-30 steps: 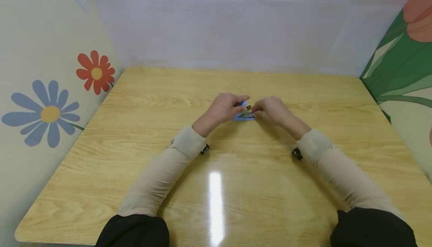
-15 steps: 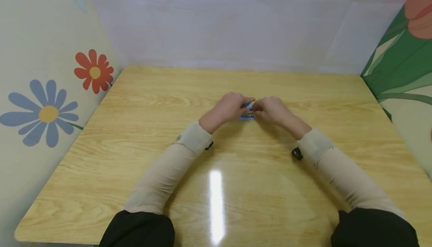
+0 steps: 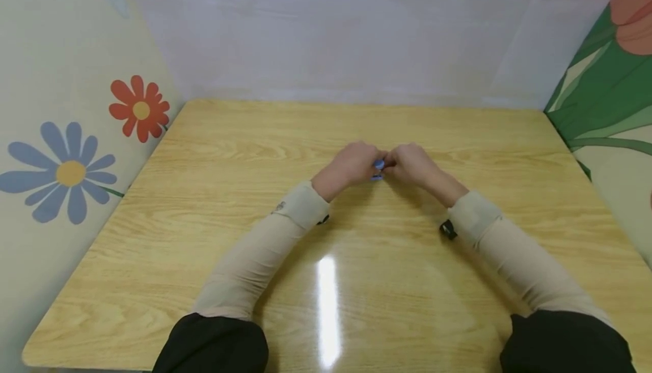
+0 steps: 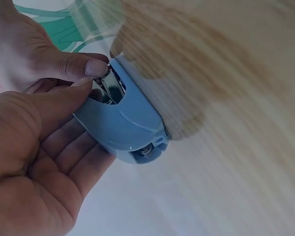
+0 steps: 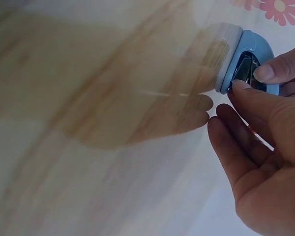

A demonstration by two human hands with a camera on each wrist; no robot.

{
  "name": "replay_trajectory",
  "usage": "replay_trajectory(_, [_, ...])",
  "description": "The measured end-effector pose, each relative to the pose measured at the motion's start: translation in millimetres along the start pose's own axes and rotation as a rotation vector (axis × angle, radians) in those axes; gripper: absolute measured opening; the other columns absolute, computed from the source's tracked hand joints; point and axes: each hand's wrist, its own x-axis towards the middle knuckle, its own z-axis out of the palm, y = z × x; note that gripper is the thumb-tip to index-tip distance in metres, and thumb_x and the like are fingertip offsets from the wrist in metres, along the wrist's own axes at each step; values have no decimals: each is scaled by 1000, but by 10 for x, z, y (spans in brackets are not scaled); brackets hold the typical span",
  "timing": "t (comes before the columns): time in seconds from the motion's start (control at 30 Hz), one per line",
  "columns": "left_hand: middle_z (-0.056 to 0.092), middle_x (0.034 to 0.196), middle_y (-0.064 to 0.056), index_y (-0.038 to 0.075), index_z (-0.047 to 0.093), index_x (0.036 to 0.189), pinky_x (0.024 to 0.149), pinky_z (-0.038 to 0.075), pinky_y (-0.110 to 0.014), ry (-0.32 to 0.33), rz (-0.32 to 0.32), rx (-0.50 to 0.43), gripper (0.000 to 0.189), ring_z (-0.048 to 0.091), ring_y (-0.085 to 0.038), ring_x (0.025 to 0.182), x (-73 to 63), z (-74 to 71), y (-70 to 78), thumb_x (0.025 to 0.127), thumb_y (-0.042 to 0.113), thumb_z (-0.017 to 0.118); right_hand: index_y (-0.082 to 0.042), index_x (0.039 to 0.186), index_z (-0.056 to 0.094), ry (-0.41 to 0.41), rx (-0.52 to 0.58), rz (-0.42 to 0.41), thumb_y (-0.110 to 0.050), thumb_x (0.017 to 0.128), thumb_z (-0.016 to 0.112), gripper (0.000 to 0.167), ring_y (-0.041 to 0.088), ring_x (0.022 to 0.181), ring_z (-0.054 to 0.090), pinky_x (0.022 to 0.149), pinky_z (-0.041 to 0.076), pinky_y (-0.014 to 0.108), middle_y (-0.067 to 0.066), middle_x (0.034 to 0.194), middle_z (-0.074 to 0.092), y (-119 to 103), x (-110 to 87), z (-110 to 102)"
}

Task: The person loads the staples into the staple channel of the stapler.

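A small light-blue stapler (image 4: 135,120) stands on its side edge or base close to the tabletop, with bare metal parts showing in its middle. My left hand (image 3: 351,164) holds it, thumb on its top and fingers along the far side in the left wrist view. At its other end my right hand (image 3: 414,164) pinches the stapler (image 5: 258,46) between thumb and finger, the remaining fingers loosely bent. Both thumbs lie close together by the metal part. In the head view the hands cover most of the stapler (image 3: 378,165).
The wooden table (image 3: 356,305) is glossy and carries a bright light reflection. A white sheet (image 3: 331,33) hangs behind it. Flower-painted walls (image 3: 61,271) flank both sides. A small black wrist camera (image 3: 447,230) sits under the right cuff.
My left hand has moved right, up to the right hand, which stays nearly still. Less of the stapler shows between the hands now; its dark inner part is covered in the head view.
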Motion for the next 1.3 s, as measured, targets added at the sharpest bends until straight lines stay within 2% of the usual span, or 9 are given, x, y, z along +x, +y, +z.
replay_trajectory(0.27, [75, 101, -5, 18, 72, 116, 84, 51, -34, -9, 13, -18, 17, 60, -19, 82, 11, 18, 19, 103, 20, 61, -4, 91, 82, 0, 21, 33, -17, 89, 76, 14, 31, 89, 73, 86, 55, 47, 13, 92, 79, -3, 4, 18])
replay_trajectory(0.57, [71, 89, -7, 15, 72, 103, 72, 37, -29, -5, 32, 7, 14, 43, -17, 71, 10, 9, 70, 104, 15, 58, -2, 92, 82, 11, 33, 59, -15, 88, 77, 15, 33, 93, 73, 87, 56, 47, 15, 94, 79, -38, -31, 21])
replay_trajectory(0.73, [69, 88, -6, 13, 72, 102, 73, 37, -29, -2, 46, 33, 12, 42, -17, 72, -5, 1, 64, 103, 15, 60, -3, 93, 82, 8, 37, 69, -15, 88, 78, 15, 33, 94, 74, 88, 56, 47, 15, 96, 79, -72, -24, 22])
replay_trajectory(0.93, [66, 84, -5, 14, 72, 101, 73, 35, -28, -5, 50, 18, 12, 41, -16, 71, -6, -16, 58, 103, 15, 60, -4, 92, 82, 21, 23, 72, -14, 87, 78, 12, 33, 94, 74, 88, 56, 47, 15, 95, 79, -92, -28, 3])
replay_trajectory(1.13, [59, 79, -3, 13, 67, 93, 72, 35, -28, -3, 42, 4, 14, 40, -16, 70, -12, -4, 44, 103, 13, 57, -4, 89, 82, 22, 18, 69, -14, 87, 78, 11, 31, 89, 74, 84, 56, 47, 14, 92, 79, -94, -22, 10])
replay_trajectory(1.3, [53, 75, -1, 13, 61, 87, 71, 34, -29, 11, 42, -17, 16, 38, -16, 69, -15, 16, 35, 103, 12, 57, -5, 91, 83, 24, 29, 86, -14, 89, 77, 11, 32, 93, 74, 87, 56, 47, 14, 94, 79, -97, -23, 14])
